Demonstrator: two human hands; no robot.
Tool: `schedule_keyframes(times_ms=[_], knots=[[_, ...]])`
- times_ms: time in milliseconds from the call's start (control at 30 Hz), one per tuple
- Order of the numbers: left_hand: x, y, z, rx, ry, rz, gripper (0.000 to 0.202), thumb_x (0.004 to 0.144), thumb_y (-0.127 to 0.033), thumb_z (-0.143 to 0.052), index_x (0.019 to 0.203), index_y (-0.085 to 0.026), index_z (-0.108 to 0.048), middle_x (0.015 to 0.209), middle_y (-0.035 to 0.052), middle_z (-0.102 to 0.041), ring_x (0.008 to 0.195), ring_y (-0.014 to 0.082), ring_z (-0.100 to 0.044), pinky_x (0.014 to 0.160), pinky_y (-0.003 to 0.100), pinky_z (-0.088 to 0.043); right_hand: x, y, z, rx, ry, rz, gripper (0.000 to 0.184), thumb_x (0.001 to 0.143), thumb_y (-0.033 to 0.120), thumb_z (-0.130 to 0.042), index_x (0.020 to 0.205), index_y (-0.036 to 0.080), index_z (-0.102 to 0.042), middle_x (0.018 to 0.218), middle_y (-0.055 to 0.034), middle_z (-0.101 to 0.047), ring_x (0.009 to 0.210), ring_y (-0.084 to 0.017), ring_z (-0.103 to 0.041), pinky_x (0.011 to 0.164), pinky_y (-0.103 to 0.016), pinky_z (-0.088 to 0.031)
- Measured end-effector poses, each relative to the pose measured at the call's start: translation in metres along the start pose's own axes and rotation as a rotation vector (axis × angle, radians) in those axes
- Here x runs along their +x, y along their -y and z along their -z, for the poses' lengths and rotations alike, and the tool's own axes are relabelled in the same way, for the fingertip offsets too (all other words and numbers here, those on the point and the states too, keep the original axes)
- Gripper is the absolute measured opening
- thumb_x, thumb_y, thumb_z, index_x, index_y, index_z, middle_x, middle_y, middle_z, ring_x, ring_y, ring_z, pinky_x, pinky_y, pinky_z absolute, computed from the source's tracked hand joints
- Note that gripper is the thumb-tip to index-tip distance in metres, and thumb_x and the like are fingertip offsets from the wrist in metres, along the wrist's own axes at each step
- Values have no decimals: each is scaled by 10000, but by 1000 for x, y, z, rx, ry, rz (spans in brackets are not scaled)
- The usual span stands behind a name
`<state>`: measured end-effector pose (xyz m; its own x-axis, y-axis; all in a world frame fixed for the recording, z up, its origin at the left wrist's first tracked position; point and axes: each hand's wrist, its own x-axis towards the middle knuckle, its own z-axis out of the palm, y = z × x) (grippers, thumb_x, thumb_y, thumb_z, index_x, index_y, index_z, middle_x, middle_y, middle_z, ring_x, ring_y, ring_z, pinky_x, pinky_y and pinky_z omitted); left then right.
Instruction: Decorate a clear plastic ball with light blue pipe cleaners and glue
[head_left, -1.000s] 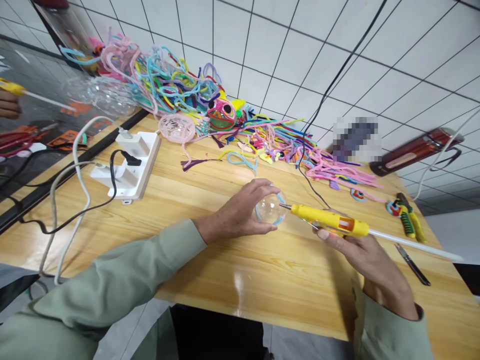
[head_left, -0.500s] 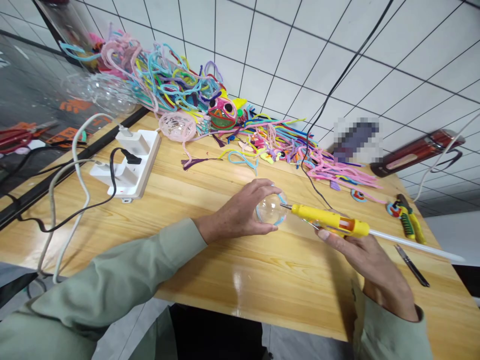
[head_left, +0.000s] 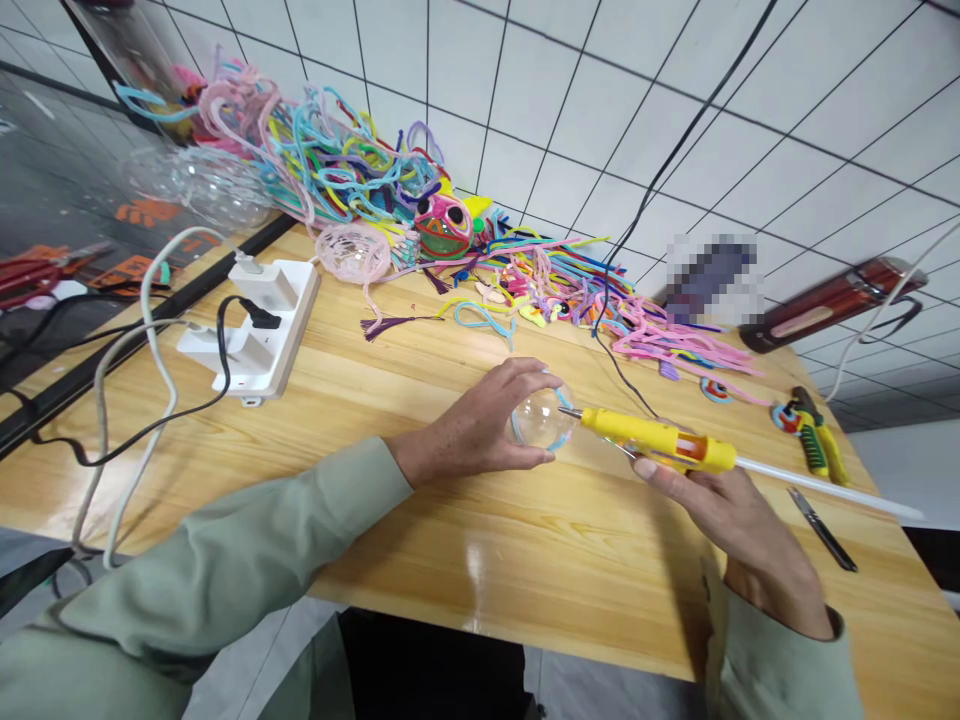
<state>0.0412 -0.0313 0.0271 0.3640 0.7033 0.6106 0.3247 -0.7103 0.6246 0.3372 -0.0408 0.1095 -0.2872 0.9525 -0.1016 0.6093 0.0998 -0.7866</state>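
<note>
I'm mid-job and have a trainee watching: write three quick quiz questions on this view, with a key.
1. What does the left hand hold?

2. True or false: the yellow plastic glue gun in the right hand points toward the left hand.

3. Which lies nearest the metal pliers with green-and-yellow handles?
A) white rectangular power strip
B) slim dark-handled craft knife
C) pink openwork ball

Key:
1. A transparent round ball with pale-blue trim.
2. True.
3. B.
</note>
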Motion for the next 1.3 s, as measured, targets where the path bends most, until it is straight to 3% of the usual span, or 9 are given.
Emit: schedule_keyframes(times_ms=[500, 767, 1000, 1300], knots=[[1, -2, 1, -22, 7, 29, 780, 812, -346, -882, 1479, -249, -490, 1469, 183, -575, 1479, 377, -507, 1233, 616, -457, -2, 12, -4, 30, -36, -26, 481, 790, 705, -828, 1004, 275, -860, 1112, -85, -847, 1094, -358, -760, 1027, -475, -608], [0, -1, 0, 5, -4, 12, 793, 824, -338, -876, 1493, -258, -459, 1468, 172, -561, 1479, 370, -501, 1226, 614, -462, 3, -3, 2, -23, -3, -28, 535, 813, 704, -788, 1094, 250, -834, 1181, -94, -818, 1093, -340, -760, 987, -477, -634], [0, -3, 0, 5, -25, -8, 781, 838, -303, -868, 1498, -258, -451, 1456, 171, -566, 1455, 361, -525, 1210, 603, -488, 8, 8, 5, -115, 101, 105, 407, 911, 643, -688, 927, 256, -813, 940, -58, -805, 929, -288, -746, 844, -393, -646], [-1, -4, 0, 3, -19, 22, 798, 834, -285, -873, 1510, -273, -450, 1491, 170, -548, 1473, 358, -520, 1216, 609, -490, 6, 3, 5, -168, 59, 89, 379, 916, 618, -691, 977, 267, -820, 1025, -54, -816, 999, -309, -744, 934, -429, -625]])
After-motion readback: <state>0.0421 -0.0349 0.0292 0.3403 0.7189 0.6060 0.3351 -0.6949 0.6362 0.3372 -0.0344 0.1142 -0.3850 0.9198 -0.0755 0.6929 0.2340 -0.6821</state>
